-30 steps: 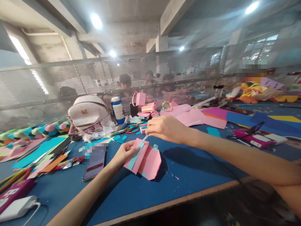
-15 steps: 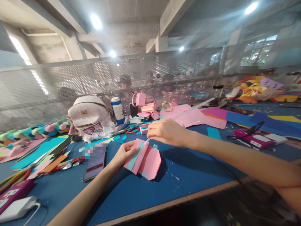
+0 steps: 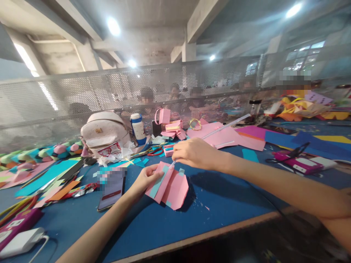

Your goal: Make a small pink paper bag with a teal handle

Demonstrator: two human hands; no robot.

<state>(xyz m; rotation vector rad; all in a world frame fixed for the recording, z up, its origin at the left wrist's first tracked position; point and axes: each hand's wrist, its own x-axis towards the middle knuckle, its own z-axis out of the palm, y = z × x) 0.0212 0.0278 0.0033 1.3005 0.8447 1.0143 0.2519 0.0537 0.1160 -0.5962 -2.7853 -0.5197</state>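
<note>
My left hand [image 3: 148,178] pinches the left edge of a folded pink paper piece [image 3: 177,188] with light blue strips on it. Closed around a translucent glue stick [image 3: 227,125], my right hand [image 3: 190,154] is just above the paper. The stick's lower tip meets the top edge of the fold, and its long end points up to the right behind the hand. The paper is tilted over the blue table [image 3: 216,212], its right flap spread out.
Left of my hands lie a phone [image 3: 112,193] and coloured paper strips. Behind stand a white backpack [image 3: 105,131], a bottle [image 3: 138,128] and pink paper boxes [image 3: 172,126]. A magenta device [image 3: 298,163] with cables lies right. People sit beyond a perforated screen [image 3: 109,87].
The view has shifted very slightly. Both hands keep their grip, and the paper and glue stick show almost no movement.
</note>
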